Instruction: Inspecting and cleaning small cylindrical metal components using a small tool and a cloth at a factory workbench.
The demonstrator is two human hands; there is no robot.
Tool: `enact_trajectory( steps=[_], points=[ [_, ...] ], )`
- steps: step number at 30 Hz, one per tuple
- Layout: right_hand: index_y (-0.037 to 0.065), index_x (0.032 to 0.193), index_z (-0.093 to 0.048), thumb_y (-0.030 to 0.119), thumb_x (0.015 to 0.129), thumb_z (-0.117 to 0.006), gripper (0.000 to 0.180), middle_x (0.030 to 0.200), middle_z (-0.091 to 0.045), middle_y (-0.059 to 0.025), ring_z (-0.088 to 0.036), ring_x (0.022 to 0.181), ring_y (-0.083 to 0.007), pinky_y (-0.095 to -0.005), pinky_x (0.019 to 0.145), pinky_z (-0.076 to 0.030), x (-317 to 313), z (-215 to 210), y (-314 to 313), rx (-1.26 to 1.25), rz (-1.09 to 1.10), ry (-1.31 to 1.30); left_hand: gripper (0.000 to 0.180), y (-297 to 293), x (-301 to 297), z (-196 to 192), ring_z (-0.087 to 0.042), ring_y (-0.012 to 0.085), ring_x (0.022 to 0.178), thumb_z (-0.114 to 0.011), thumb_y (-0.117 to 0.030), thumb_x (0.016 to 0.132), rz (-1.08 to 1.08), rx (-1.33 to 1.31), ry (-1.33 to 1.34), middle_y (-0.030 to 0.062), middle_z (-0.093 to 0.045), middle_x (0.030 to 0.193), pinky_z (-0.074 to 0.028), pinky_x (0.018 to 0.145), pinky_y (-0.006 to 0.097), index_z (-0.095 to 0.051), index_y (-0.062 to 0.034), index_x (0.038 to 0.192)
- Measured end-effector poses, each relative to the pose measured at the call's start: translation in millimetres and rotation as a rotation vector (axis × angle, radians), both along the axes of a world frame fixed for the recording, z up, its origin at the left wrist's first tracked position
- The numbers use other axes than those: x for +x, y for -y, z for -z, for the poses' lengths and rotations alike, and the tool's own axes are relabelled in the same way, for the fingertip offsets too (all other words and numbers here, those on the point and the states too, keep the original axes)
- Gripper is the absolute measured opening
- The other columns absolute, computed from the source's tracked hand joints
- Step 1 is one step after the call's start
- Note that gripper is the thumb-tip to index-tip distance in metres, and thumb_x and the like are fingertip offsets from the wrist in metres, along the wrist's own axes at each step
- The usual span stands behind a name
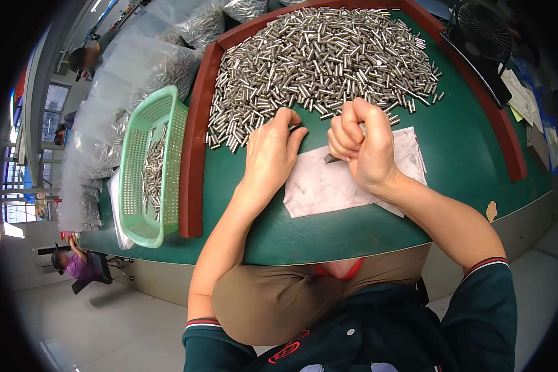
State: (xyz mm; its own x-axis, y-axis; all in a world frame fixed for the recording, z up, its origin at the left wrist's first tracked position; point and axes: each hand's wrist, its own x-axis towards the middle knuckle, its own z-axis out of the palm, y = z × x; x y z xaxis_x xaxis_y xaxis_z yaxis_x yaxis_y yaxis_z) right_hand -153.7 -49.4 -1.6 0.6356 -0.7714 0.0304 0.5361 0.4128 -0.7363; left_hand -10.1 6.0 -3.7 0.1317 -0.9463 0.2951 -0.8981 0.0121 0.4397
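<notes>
A broad heap of small, shiny metal pins [328,59] covers the far part of the green table [260,239]. At the heap's near edge is my left hand [271,152], its fingers curled, with a small dark gap between thumb and forefinger; whatever sits there is too small to name. My right hand [367,146] is closed in a fist above a stained white cloth [319,192]. From the little-finger side of that fist sticks a dark, wedge-shaped tip [333,159]; the rest of the held thing is mostly hidden.
Dark red wooden rails [195,155] border the work area. Left of them stands a light green plastic basket [130,204] holding more pins. Clear bags of pins [167,65] line the far left. A black fan [482,28] and papers [522,96] lie at right. Another person [80,265] sits far left.
</notes>
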Motion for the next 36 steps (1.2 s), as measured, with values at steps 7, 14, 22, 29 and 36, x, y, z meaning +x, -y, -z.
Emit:
enact_trajectory(
  steps=[7, 14, 22, 29, 36],
  points=[
    [0.012, 0.052, -0.025, 0.026, 0.088, -0.026, 0.039, 0.043, -0.02, 0.002, -0.015, 0.038, -0.0081, -0.0242, 0.037, -0.017, 1, 1, 1, -0.003, -0.006, -0.011, 0.013, -2, 8, -4, -0.055, 0.0356, 0.062, -0.056, -0.008, 0.077, 0.032, 0.088, 0.024, 0.0194, -0.056, 0.067, -0.042, 0.057, 0.041, -0.049, 0.0024, 0.081],
    [0.01, 0.053, -0.026, 0.02, 0.083, -0.031, 0.032, 0.043, -0.024, 0.0007, -0.018, 0.038, -0.0077, -0.0234, 0.036, -0.017, -1, 5, 5, 0.065, -0.001, 0.033, 0.019, -14, 49, -23, -0.032, 0.0073, 0.052, -0.042, -0.02, 0.086, 0.093, 0.165, -1.989, 0.0015, -0.04, 0.063, -0.027, 0.044, 0.019, -0.047, -0.0036, 0.079],
    [0.01, 0.054, -0.026, 0.02, 0.084, -0.03, 0.031, 0.043, -0.024, 0.0006, -0.019, 0.038, -0.0077, -0.0233, 0.036, -0.018, 0, 5, 4, 0.047, 0.005, 0.041, 0.015, -7, 37, -6, -0.033, 0.0069, 0.043, -0.063, -0.012, 0.074, -0.279, -0.12, -0.39, -0.001, -0.037, 0.046, -0.026, 0.042, 0.023, -0.056, 0.0008, 0.067],
    [0.01, 0.054, -0.026, 0.02, 0.083, -0.03, 0.031, 0.043, -0.024, 0.0007, -0.019, 0.037, -0.0076, -0.0235, 0.036, -0.019, 0, 3, 4, 0.049, 0.011, 0.033, 0.019, 0, 28, 9, -0.049, 0.0282, 0.045, -0.062, -0.017, 0.075, -0.158, -0.067, 0.184, 0.012, -0.05, 0.049, -0.037, 0.045, 0.036, -0.053, -0.0005, 0.072],
    [0.01, 0.053, -0.026, 0.019, 0.083, -0.03, 0.032, 0.043, -0.024, 0.0004, -0.019, 0.037, -0.0077, -0.0235, 0.036, -0.019, -2, 5, 6, 0.065, 0.01, 0.033, 0.012, -10, 28, -8, -0.025, 0.002, 0.046, -0.048, -0.016, 0.088, 0.047, 0.273, -1.632, -0.0012, -0.042, 0.059, -0.02, 0.041, 0.016, -0.05, -0.005, 0.084]
  ],
)
